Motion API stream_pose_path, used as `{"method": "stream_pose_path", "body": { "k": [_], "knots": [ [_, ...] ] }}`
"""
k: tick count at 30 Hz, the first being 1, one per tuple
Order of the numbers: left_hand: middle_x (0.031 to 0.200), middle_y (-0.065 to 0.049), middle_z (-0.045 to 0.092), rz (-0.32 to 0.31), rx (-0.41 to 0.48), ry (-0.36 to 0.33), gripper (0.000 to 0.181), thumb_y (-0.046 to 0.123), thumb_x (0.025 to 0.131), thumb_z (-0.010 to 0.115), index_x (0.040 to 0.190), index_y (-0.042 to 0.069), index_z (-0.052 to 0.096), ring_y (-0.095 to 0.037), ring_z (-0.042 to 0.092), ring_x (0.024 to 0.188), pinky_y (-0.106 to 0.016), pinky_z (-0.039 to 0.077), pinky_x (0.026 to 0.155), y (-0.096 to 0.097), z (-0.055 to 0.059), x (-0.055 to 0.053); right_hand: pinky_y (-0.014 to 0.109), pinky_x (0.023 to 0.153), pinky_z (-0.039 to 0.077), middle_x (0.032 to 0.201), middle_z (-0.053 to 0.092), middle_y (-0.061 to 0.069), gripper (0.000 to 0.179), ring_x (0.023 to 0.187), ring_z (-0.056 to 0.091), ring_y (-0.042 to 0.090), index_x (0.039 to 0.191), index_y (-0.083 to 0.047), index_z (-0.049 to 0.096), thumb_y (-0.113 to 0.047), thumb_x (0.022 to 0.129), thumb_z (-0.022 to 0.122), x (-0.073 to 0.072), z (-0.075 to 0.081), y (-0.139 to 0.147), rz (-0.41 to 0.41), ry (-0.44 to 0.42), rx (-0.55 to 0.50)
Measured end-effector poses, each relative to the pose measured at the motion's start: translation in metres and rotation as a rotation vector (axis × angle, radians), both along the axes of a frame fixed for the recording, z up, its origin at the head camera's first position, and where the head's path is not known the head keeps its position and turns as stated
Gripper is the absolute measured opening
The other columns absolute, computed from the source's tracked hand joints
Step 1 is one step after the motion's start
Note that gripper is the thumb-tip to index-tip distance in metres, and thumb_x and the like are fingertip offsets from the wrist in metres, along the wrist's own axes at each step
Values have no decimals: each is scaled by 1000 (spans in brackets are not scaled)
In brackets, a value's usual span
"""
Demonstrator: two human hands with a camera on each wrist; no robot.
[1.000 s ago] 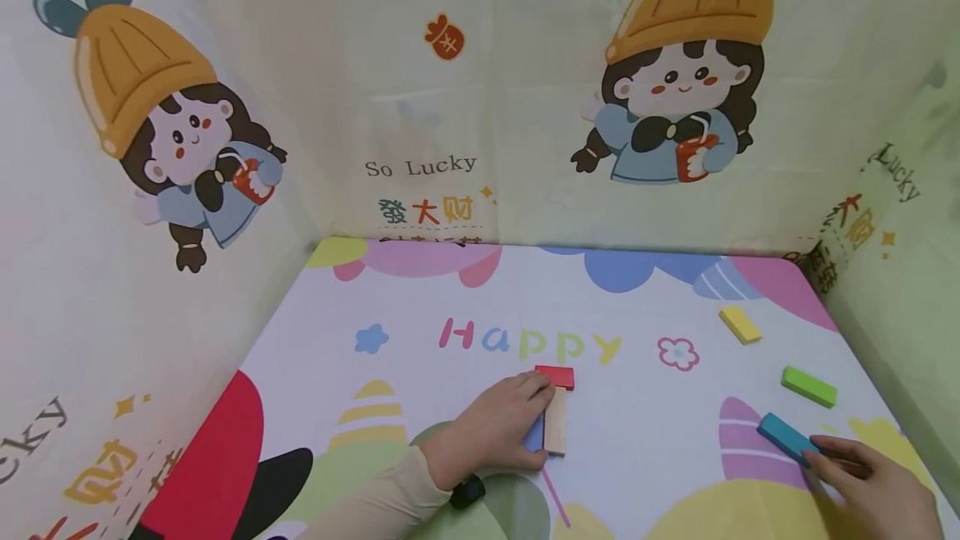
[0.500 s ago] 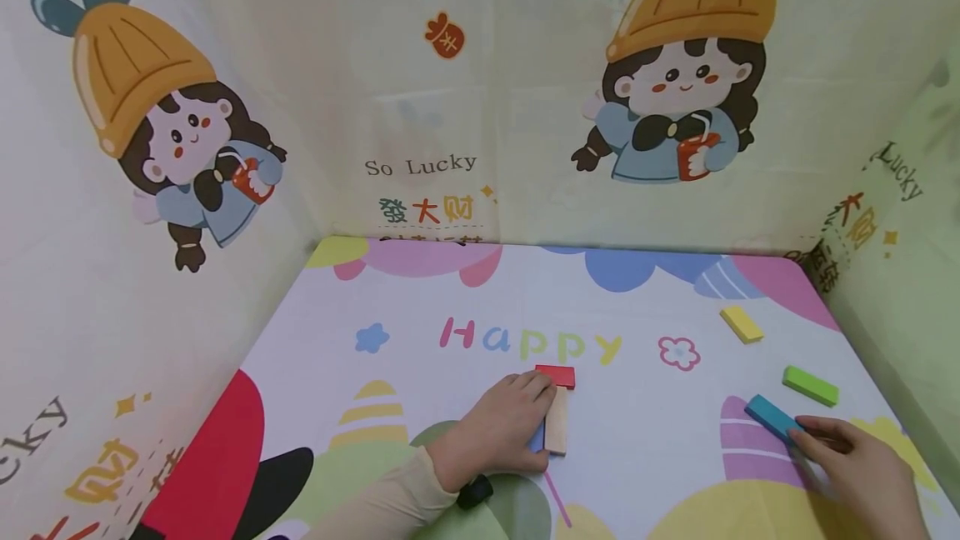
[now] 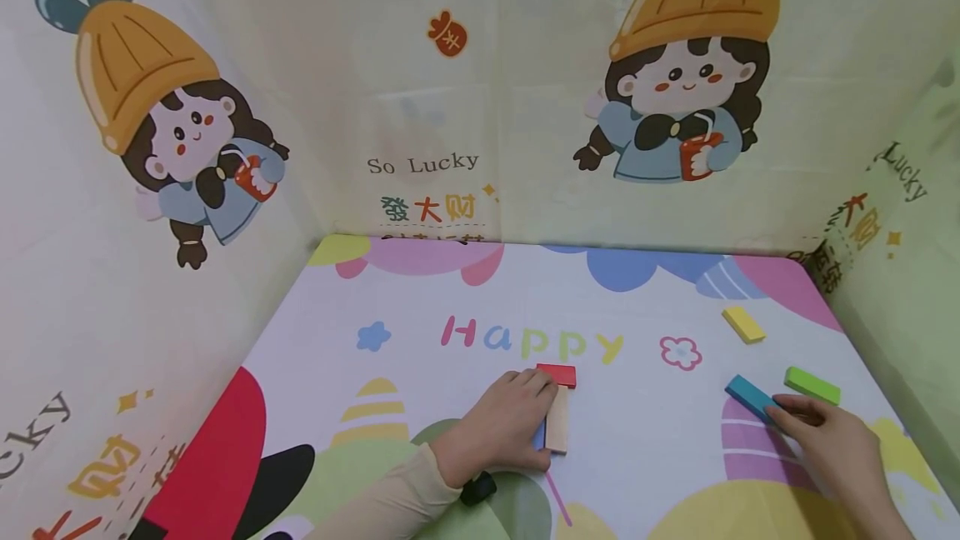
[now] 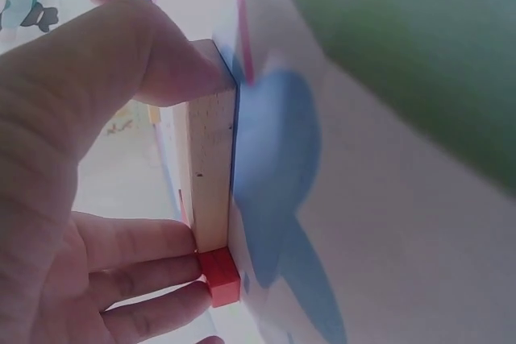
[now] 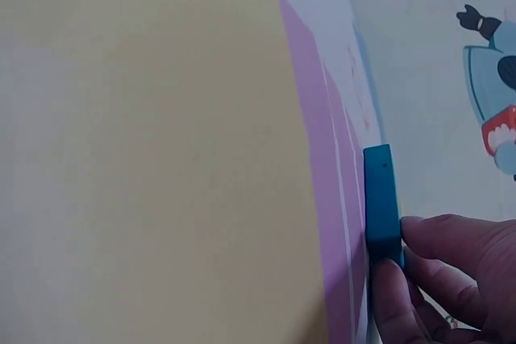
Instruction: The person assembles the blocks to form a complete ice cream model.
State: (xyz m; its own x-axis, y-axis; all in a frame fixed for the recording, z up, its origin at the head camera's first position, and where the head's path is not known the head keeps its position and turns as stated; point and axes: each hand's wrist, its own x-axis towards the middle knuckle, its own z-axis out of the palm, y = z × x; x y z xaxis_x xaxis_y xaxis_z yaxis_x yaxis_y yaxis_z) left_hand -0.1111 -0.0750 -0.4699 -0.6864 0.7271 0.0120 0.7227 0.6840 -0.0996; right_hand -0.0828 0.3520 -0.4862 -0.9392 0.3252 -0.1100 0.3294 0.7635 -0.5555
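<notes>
My left hand (image 3: 502, 423) rests around a plain wooden block (image 3: 557, 419) lying on the mat in the head view. In the left wrist view its thumb bends over the near end of the wooden block (image 4: 211, 167), while the fingertips touch the red block (image 4: 219, 275) at the far end. That red block (image 3: 557, 375) sits crosswise against the wooden one. Over at the right, my right hand (image 3: 836, 444) pinches a blue block (image 3: 750, 397) by one end between thumb and fingers. The right wrist view shows the blue block (image 5: 382, 199) pointing away from the fingertips.
A green block (image 3: 813, 386) lies just beyond the right hand, and a yellow block (image 3: 743, 324) farther back. Patterned cloth walls (image 3: 405, 107) rise behind and beside the printed mat (image 3: 645, 415).
The right hand has carried the blue block leftward and away from me, closer to the green block. My left hand and the red and wooden blocks stay in place.
</notes>
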Motion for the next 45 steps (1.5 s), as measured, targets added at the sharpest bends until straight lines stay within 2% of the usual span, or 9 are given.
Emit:
{"method": "stream_pose_path", "body": {
  "k": [3,7,12,15,26,30,34,40,45],
  "knots": [
    [131,4,59,-4,-1,9,78,60,77,72,137,12,58,-12,55,118,-30,49,100,1,1,0,53,83,44,119,70,30,57,112,59,52,126,6,67,-44,99,67,-7,2,-5,-5,-5,-20],
    [132,4,59,-4,-5,19,79,60,77,71,139,12,58,-12,54,119,-30,49,100,2,1,0,48,78,46,114,72,28,55,107,62,49,126,7,67,-40,98,68,-16,5,-13,13,17,-26],
    [133,3,57,7,7,6,79,59,78,70,140,12,57,-13,53,120,-31,48,100,3,-3,0,30,67,43,99,76,21,49,83,67,26,122,8,68,-34,97,71,-28,6,-23,37,64,-14],
    [132,3,57,7,17,7,78,58,78,70,138,11,58,-13,53,120,-31,49,99,4,-3,1,23,62,41,96,76,19,49,80,63,16,121,8,69,-34,97,71,-33,5,-29,44,75,-13],
    [133,3,57,21,13,-23,76,57,78,71,138,12,58,-13,53,119,-31,49,96,6,0,2,23,60,44,104,74,25,43,89,67,33,119,9,69,-29,97,71,-51,6,-50,83,121,-45],
    [134,3,57,32,8,-37,76,57,78,71,138,12,57,-13,52,119,-31,48,96,6,1,2,27,66,45,105,74,26,41,94,67,39,118,8,70,-27,97,71,-58,5,-58,107,144,-42],
    [134,3,57,41,-3,-53,77,57,78,71,138,12,57,-13,52,119,-31,48,96,7,2,3,30,68,45,106,74,26,40,98,67,42,119,8,70,-26,98,70,-64,3,-66,96,135,-52],
    [132,2,57,40,-20,-48,78,60,77,72,137,11,58,-14,52,118,-31,48,95,9,3,3,25,59,46,104,74,25,36,91,68,34,119,7,70,-22,98,70,-71,2,-79,70,139,-91],
    [131,2,57,42,-14,-43,79,59,76,73,136,11,57,-14,52,116,-31,48,95,8,4,4,20,59,47,100,76,22,32,86,71,24,116,6,72,-20,97,71,-81,0,-92,93,158,-120]
  ]
}}
